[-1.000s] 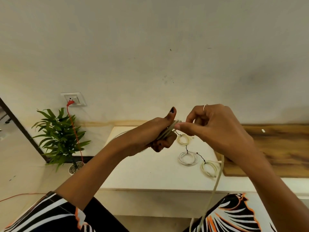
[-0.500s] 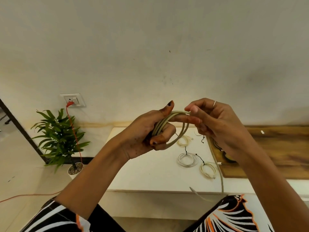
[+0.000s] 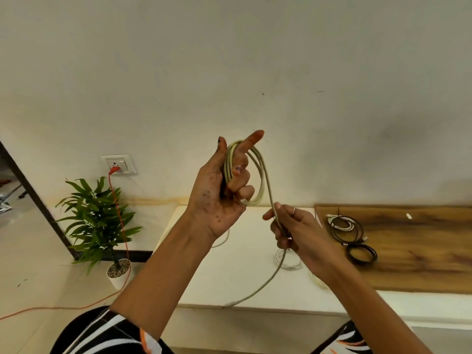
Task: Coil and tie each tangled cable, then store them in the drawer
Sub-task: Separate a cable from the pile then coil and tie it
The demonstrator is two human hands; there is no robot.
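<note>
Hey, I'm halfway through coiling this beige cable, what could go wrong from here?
The coil sits loosely around your left hand with the index finger straight, so loops might slip off. The free tail below your right hand hangs near the table edge and may snag there.

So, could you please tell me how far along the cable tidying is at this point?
Done: coiled cables lie on the white table and two dark coils on the wooden board. In hand: the left hand holds the beige cable in loops while the right hand feeds its tail. Left: finishing the coil, tying it and storing everything; no drawer is visible.
</note>
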